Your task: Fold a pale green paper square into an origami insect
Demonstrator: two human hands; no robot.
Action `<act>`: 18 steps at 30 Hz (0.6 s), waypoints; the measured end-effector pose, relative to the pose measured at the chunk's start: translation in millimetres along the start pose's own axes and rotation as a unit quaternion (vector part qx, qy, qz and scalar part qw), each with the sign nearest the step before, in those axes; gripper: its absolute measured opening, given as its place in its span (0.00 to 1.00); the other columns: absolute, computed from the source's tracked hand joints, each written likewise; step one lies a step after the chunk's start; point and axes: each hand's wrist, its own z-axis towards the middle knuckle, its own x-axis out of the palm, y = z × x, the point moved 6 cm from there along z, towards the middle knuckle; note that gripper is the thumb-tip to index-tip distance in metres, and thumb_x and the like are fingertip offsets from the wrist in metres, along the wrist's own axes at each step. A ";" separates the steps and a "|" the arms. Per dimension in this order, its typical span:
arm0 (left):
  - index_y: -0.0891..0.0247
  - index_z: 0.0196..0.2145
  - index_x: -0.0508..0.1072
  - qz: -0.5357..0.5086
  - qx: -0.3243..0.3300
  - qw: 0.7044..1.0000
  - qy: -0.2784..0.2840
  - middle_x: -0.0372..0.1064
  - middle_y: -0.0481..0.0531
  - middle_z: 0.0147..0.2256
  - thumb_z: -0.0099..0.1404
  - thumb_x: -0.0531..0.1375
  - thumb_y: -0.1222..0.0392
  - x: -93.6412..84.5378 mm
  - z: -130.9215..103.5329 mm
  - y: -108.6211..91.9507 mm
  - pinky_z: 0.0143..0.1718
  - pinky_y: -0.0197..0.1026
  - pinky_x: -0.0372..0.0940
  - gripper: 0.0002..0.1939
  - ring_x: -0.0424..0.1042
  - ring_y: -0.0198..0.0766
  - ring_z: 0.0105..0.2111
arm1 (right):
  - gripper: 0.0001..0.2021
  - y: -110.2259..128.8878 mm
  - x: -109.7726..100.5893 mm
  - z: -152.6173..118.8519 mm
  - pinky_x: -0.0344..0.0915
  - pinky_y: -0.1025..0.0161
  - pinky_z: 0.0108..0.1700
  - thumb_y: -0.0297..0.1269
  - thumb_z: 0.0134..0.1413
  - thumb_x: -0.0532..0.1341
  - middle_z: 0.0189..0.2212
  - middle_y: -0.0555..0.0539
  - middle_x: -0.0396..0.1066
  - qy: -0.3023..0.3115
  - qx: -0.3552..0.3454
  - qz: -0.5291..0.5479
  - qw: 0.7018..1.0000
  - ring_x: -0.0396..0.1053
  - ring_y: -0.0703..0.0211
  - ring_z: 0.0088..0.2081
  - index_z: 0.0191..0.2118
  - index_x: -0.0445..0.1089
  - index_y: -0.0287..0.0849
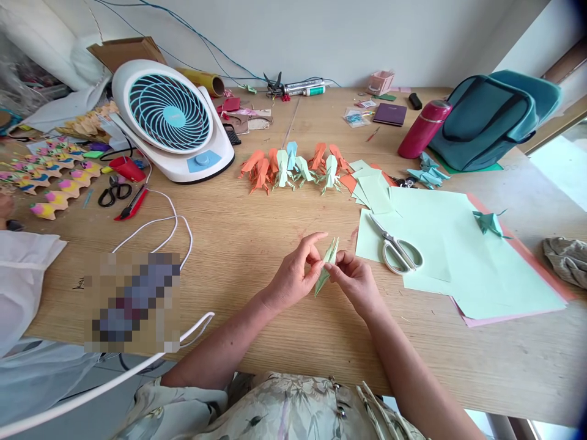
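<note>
A narrow piece of folded pale green paper (324, 278) stands between my hands above the table, its pointed layers turned up and away. My left hand (296, 272) pinches its left side with thumb and finger, the other fingers curved above. On the right side, my right hand (358, 280) grips the same paper between thumb and curled fingers. Just right of my hands lie silver-and-white scissors (400, 250) on pale green sheets (486, 263). Beyond my hands stands a row of folded paper figures, among them an orange one (260, 174) and a pale green one (330, 174).
A white fan (220, 150) stands at the back left, near black-handled scissors (114, 190) and a red cutter (132, 205). White cables (177, 220) cross the left side. A pink bottle (424, 128) and a teal bag (486, 122) are back right. Another person's sleeve (27, 263) shows at far left.
</note>
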 end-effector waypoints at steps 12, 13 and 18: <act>0.62 0.62 0.57 0.007 -0.010 1.000 -0.016 0.64 0.47 0.31 0.72 0.53 0.62 4.9 -0.5 0.5 0.40 0.37 0.66 0.23 0.66 0.34 0.31 | 0.17 5.3 -1.9 -0.6 0.57 0.65 0.28 0.50 0.47 0.70 0.23 0.54 0.62 -0.008 -0.015 0.034 0.999 0.58 0.65 0.25 0.28 0.67 0.43; 0.62 0.61 0.59 -0.019 -0.034 0.999 -0.005 0.64 0.47 0.31 0.71 0.55 0.61 5.4 0.2 3.3 0.39 0.36 0.65 0.22 0.67 0.34 0.31 | 0.17 5.9 -3.4 -0.2 0.57 0.65 0.28 0.50 0.48 0.70 0.23 0.54 0.62 -0.012 -0.013 0.040 0.999 0.58 0.65 0.25 0.28 0.67 0.43; 0.64 0.38 0.71 -0.134 -0.147 0.979 0.053 0.67 0.47 0.31 0.64 0.63 0.54 12.2 1.5 20.9 0.33 0.34 0.63 0.10 0.66 0.32 0.30 | 0.16 5.7 -9.4 2.3 0.57 0.65 0.28 0.47 0.46 0.71 0.21 0.55 0.63 -0.028 -0.012 0.057 0.998 0.57 0.67 0.23 0.26 0.68 0.43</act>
